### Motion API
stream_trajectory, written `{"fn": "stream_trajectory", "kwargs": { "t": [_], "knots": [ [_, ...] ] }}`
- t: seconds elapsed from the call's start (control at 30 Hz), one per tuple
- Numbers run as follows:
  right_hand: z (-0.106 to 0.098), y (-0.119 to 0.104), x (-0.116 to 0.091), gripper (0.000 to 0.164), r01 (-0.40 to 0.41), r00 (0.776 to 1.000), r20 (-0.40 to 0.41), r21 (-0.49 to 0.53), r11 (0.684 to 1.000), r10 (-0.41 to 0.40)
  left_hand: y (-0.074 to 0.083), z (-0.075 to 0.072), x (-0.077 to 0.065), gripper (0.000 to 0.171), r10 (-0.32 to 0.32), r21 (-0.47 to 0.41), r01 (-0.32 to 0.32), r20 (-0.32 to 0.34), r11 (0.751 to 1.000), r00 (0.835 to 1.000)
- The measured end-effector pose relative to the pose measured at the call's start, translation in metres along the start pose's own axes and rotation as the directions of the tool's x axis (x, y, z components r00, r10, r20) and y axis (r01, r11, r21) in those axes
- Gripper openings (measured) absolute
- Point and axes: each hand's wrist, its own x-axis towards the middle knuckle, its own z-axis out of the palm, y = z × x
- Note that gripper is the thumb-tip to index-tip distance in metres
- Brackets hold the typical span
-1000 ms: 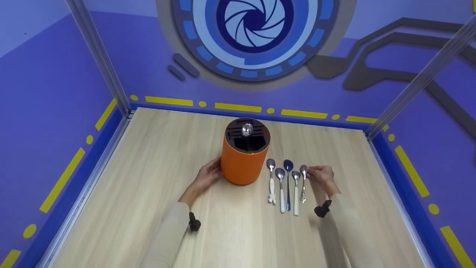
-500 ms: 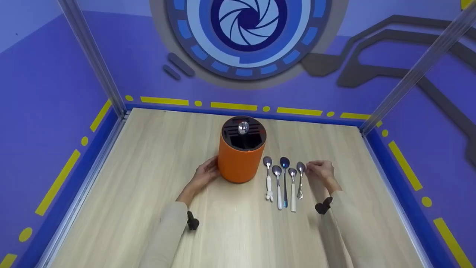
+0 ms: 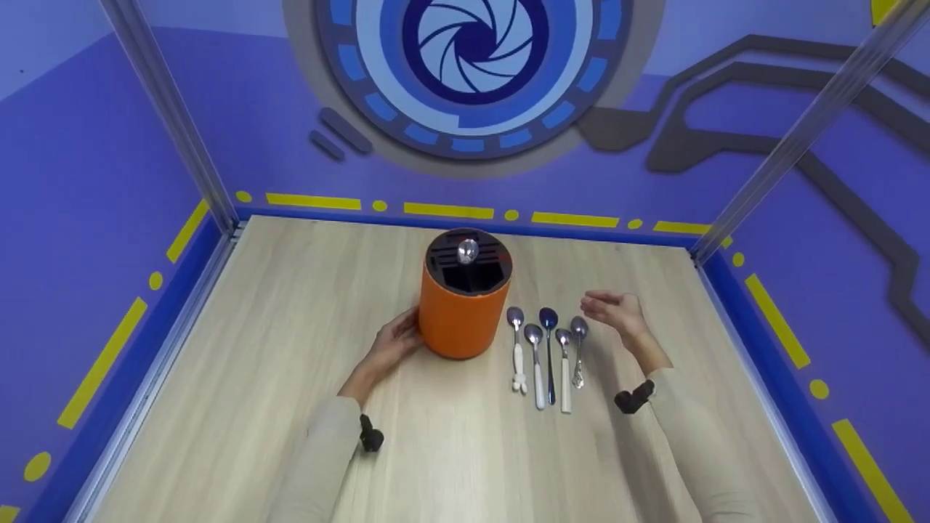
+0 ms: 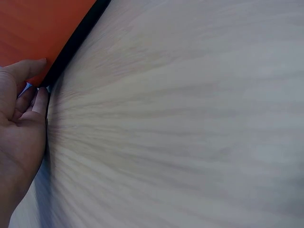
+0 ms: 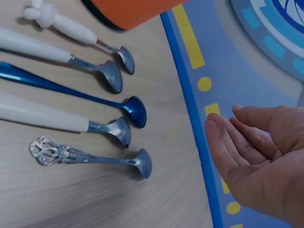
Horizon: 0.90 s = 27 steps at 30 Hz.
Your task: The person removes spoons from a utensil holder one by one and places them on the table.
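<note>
My left hand (image 3: pixel 391 345) rests against the lower left side of an orange cylindrical utensil holder (image 3: pixel 461 323); in the left wrist view its thumb lies on the orange wall. From the holder's black slotted top a shiny metal spoon (image 3: pixel 468 251) sticks up. To the right, several spoons lie in a row: one with a white bunny handle (image 3: pixel 518 359), two with plain white handles, a dark blue spoon (image 5: pixel 135 110) and, outermost, a silver spoon with an ornate handle (image 5: pixel 59 153). My right hand (image 3: pixel 616 316) hovers above and right of the ornate spoon's bowl, fingers loosely extended, holding nothing.
The wooden table (image 3: pixel 305 290) is bounded by blue-purple panels with yellow dashes (image 3: pixel 450 211) at the back and both sides. Metal posts (image 3: pixel 174 123) stand in the back corners. Black wrist cameras (image 3: pixel 371 438) sit on both sleeves.
My right hand has moved from the ornate spoon's bowl up and away, its fingers loosening. The left hand keeps its place at the holder. The head view has shifted slightly.
</note>
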Motion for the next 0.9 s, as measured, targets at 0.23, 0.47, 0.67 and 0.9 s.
{"fn": "stream_trajectory", "kwargs": {
  "t": [0.23, 0.47, 0.67, 0.9],
  "knots": [
    [0.005, -0.016, 0.001, 0.044, 0.016, 0.999, 0.045, -0.052, 0.999, -0.014, 0.000, -0.002, -0.001, 0.066, -0.003, -0.014, 0.003, -0.002, 1.000, 1.000],
    [0.016, -0.037, 0.000, 0.045, 0.047, 0.996, 0.072, 0.010, 0.999, -0.047, 0.001, -0.002, -0.002, 0.068, -0.025, -0.030, 0.025, 0.005, 0.999, 1.000],
    [0.035, -0.062, -0.005, 0.042, 0.134, 0.987, 0.093, 0.001, 0.991, -0.133, 0.003, 0.000, -0.001, 0.068, -0.028, 0.002, 0.028, -0.013, 1.000, 1.000],
    [0.060, -0.098, -0.021, 0.038, 0.257, 0.961, 0.112, -0.027, 0.966, -0.252, 0.002, 0.001, -0.001, 0.068, -0.019, -0.033, 0.019, 0.003, 0.999, 1.000]
  ]
}}
